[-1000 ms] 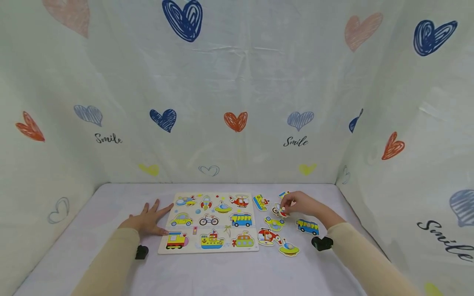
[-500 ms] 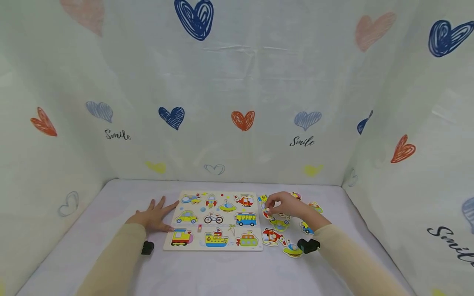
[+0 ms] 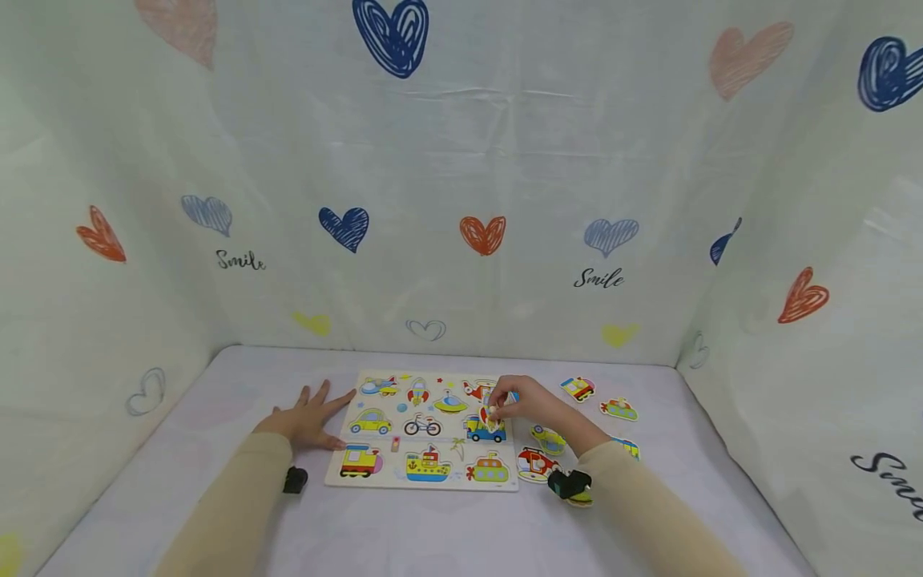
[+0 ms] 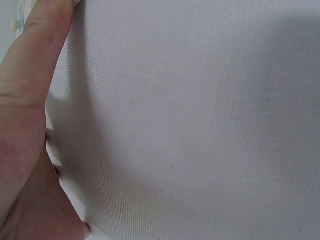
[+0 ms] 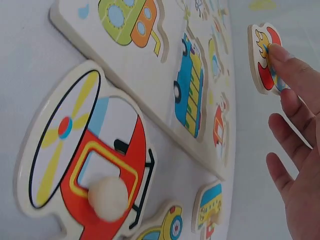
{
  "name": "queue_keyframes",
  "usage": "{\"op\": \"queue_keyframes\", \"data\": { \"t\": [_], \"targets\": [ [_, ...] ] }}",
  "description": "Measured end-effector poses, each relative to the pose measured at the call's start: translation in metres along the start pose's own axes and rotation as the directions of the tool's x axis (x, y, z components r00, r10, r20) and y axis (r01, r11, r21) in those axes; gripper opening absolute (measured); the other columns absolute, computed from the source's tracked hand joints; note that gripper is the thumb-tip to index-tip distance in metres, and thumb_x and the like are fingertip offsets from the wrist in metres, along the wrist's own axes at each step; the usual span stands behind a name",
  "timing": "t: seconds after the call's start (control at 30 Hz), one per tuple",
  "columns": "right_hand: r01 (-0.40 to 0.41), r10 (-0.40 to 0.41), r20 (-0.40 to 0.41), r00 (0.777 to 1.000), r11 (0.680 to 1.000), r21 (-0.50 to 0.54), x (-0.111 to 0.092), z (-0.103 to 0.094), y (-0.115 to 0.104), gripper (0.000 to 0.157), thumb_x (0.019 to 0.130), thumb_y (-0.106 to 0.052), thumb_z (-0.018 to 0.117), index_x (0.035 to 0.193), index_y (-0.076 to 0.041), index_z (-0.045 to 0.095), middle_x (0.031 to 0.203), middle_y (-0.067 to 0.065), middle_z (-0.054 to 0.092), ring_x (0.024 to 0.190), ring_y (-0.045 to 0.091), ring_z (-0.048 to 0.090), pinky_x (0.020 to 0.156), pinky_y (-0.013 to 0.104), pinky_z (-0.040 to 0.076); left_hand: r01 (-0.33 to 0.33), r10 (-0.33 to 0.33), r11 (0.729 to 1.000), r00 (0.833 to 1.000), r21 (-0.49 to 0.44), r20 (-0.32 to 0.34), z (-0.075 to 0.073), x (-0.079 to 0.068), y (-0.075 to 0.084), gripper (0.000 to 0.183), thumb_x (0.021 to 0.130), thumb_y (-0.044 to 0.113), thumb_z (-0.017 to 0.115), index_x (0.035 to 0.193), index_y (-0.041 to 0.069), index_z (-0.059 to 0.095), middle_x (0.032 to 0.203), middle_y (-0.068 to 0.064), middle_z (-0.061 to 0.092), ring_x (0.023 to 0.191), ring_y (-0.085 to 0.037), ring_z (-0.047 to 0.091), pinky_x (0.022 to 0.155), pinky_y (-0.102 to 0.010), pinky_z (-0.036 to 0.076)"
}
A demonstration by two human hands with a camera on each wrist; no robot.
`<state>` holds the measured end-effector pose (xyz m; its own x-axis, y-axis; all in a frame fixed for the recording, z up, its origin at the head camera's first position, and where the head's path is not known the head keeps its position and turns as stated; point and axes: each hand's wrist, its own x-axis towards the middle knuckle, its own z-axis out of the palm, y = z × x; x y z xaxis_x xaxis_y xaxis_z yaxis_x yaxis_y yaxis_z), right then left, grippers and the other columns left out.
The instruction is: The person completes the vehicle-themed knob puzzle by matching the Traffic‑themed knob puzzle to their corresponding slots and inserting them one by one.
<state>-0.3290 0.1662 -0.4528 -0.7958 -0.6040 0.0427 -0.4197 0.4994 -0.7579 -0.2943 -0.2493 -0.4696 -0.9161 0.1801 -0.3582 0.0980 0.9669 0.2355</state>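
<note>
My right hand (image 3: 530,401) pinches a rocket puzzle piece (image 5: 260,65) with red fins and flames, over the right side of the puzzle board (image 3: 392,471). In the head view the piece overlaps the board's bus picture (image 3: 486,431). In the right wrist view thumb and fingers hold it off the surface, the other fingers loosely bent. My left hand (image 3: 310,418) lies spread on the table, with fingertips and thumb at the board's left edge. The left wrist view shows mostly white cloth, with part of that hand (image 4: 25,100) along its left side.
Right of the board lie a helicopter piece (image 3: 535,463), a car piece (image 3: 550,439) and a ship piece (image 5: 207,202). Farther right are train (image 3: 578,389), submarine (image 3: 618,409) and bus (image 3: 629,447) pieces. A black wrist camera (image 3: 570,484) covers part of a flying saucer piece (image 3: 581,502).
My right hand has moved left from the loose pieces to above the board, bringing the rocket piece along. The left hand stays at the board's edge; the head view has shifted slightly.
</note>
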Motion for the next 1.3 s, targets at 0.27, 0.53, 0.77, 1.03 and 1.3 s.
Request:
{"op": "queue_keyframes", "data": {
  "t": [0.27, 0.53, 0.77, 1.03, 1.3],
  "targets": [
    [0.069, -0.069, -0.040, 0.997, 0.998, -0.006, 0.025, 0.024, -0.002, 0.009, 0.082, -0.017, 0.079, 0.087, -0.016, 0.072, 0.088, -0.007, 0.059, 0.086, 0.015, 0.053, 0.079, 0.034, 0.048, 0.010, -0.010, 1.000, 1.000, 0.002, -0.007, -0.003, -0.001, 0.002, 0.105, 0.071, 0.058, 0.078, 0.154, 0.020, 0.028, 0.157, -0.031, 0.005, 0.138, -0.060, 0.001, 0.093, -0.084, 0.010],
    [0.046, -0.050, -0.109, 0.993, 0.998, -0.039, 0.046, 0.042, -0.011, 0.009, 0.084, -0.019, 0.078, 0.091, -0.018, 0.071, 0.088, -0.008, 0.059, 0.081, 0.013, 0.053, 0.072, 0.030, 0.048, 0.022, -0.022, 1.000, 1.000, 0.009, -0.010, -0.004, 0.000, 0.004, 0.105, 0.070, 0.059, 0.079, 0.154, 0.020, 0.028, 0.157, -0.030, 0.006, 0.138, -0.060, 0.002, 0.093, -0.084, 0.011],
    [0.053, -0.061, -0.177, 0.982, 0.997, -0.051, 0.066, 0.055, -0.019, 0.009, 0.086, -0.020, 0.077, 0.093, -0.015, 0.074, 0.092, -0.007, 0.059, 0.088, 0.015, 0.056, 0.077, 0.032, 0.047, 0.022, -0.022, 1.000, 1.000, -0.003, -0.005, -0.004, -0.002, 0.003, 0.104, 0.071, 0.057, 0.079, 0.154, 0.020, 0.028, 0.157, -0.031, 0.005, 0.138, -0.060, 0.001, 0.093, -0.084, 0.011],
    [0.032, -0.037, -0.242, 0.970, 0.999, -0.024, 0.082, 0.074, -0.014, 0.007, 0.085, -0.021, 0.077, 0.089, -0.016, 0.074, 0.105, -0.004, 0.059, 0.105, 0.021, 0.056, 0.094, 0.044, 0.045, 0.008, -0.008, 1.000, 1.000, -0.014, -0.002, -0.002, -0.003, 0.002, 0.103, 0.072, 0.057, 0.079, 0.154, 0.020, 0.028, 0.157, -0.031, 0.005, 0.138, -0.060, 0.001, 0.093, -0.084, 0.010],
    [-0.041, 0.037, -0.289, 0.956, 0.999, -0.006, 0.091, 0.084, -0.019, 0.007, 0.087, -0.021, 0.075, 0.085, -0.015, 0.072, 0.106, -0.005, 0.059, 0.104, 0.019, 0.055, 0.093, 0.040, 0.045, 0.030, -0.030, 1.000, 1.000, -0.008, -0.007, 0.001, 0.001, 0.002, 0.104, 0.071, 0.058, 0.079, 0.154, 0.022, 0.028, 0.158, -0.029, 0.005, 0.139, -0.058, 0.000, 0.095, -0.083, 0.009]
  ]
}}
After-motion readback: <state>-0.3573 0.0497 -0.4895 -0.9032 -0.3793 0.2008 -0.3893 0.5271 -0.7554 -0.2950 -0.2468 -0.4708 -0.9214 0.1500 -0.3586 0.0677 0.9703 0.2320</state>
